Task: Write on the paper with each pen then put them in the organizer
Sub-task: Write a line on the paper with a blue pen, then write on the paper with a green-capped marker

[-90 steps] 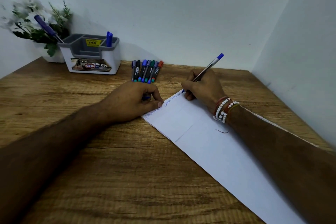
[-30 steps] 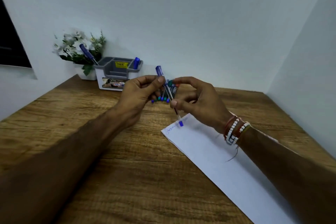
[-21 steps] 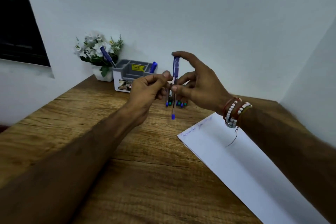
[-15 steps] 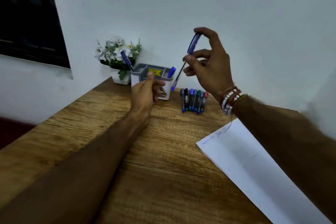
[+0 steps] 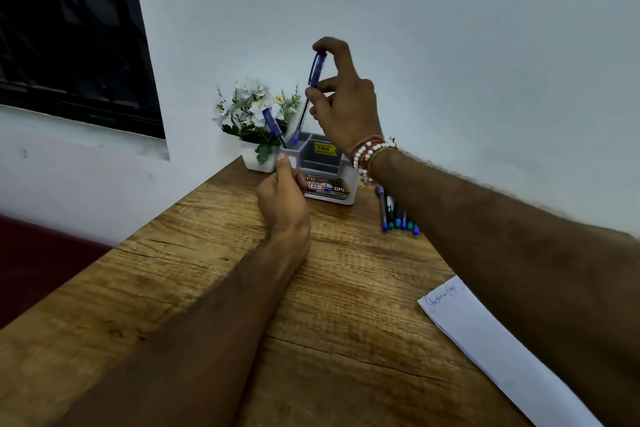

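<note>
My right hand [image 5: 343, 104] holds a blue capped pen [image 5: 313, 80] upright above the grey and white organizer [image 5: 332, 191], its lower tip at the rim of a back compartment. My left hand [image 5: 282, 194] grips the organizer's front left corner, thumb on the rim. Another blue pen [image 5: 273, 126] leans out of the left compartment. Several markers [image 5: 396, 211] lie in a row on the table right of the organizer, partly hidden by my right forearm. The white paper [image 5: 485, 333], with blue writing on its top end, lies at the lower right.
A white pot of artificial flowers [image 5: 254, 118] stands just behind and left of the organizer, against the wall. The wooden table [image 5: 207, 288] has its left edge running diagonally; a dark window [image 5: 69, 28] is at the upper left.
My right hand finished writing, the pen was capped with both hands, and the hand carried it over the organizer. My left hand moved from the paper to the organizer's corner.
</note>
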